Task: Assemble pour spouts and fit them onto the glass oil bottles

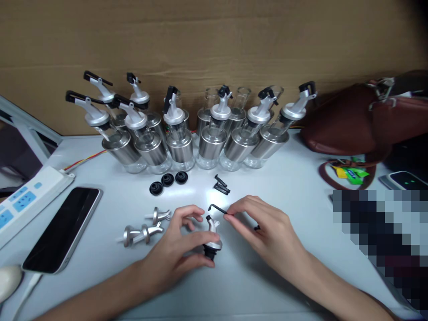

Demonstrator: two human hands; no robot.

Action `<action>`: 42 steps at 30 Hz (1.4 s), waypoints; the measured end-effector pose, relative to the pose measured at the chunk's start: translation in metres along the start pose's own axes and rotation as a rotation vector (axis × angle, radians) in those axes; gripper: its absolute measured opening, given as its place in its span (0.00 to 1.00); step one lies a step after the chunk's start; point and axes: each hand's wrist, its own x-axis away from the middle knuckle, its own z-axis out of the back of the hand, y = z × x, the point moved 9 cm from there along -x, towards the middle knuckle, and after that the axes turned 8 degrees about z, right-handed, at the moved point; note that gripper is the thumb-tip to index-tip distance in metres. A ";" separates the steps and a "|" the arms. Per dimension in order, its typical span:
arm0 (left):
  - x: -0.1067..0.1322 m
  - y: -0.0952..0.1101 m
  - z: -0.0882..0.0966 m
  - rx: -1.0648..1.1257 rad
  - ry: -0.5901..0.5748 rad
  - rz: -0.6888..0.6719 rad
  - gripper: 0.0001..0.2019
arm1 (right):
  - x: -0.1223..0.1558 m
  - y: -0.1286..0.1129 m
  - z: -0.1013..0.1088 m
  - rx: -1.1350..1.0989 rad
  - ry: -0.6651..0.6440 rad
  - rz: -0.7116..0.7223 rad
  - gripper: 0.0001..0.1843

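Near the table's front, my left hand grips a silver pour spout with a black ribbed stopper at its lower end. Its tip points up and away from me. Between thumb and fingertips, my right hand pinches a thin black lever, its bent end just above the spout's tip. The two parts look close, but I cannot tell whether they touch. Left of my hands lie several loose silver spouts. Beyond them are black rubber stoppers, and small black levers lie farther off to the right.
Glass bottles with steel bands stand in rows at the back, many topped with spouts. A phone and a power strip lie on the left. A brown leather bag and snack wrappers are at the right.
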 end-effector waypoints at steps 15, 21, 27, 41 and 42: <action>0.000 0.000 0.002 0.031 -0.001 -0.024 0.12 | 0.000 -0.006 -0.001 -0.080 0.030 0.008 0.05; -0.001 0.001 0.002 0.001 -0.023 -0.041 0.13 | -0.001 -0.014 -0.004 -0.140 0.013 0.073 0.05; 0.001 0.001 0.001 -0.005 -0.034 -0.051 0.13 | 0.001 -0.014 -0.005 -0.162 0.011 0.081 0.06; -0.002 0.007 0.004 -0.037 -0.051 -0.080 0.14 | 0.001 -0.014 -0.008 -0.155 -0.036 0.061 0.03; -0.002 0.006 0.004 -0.035 -0.048 -0.075 0.14 | 0.001 -0.013 -0.010 -0.137 -0.063 0.045 0.07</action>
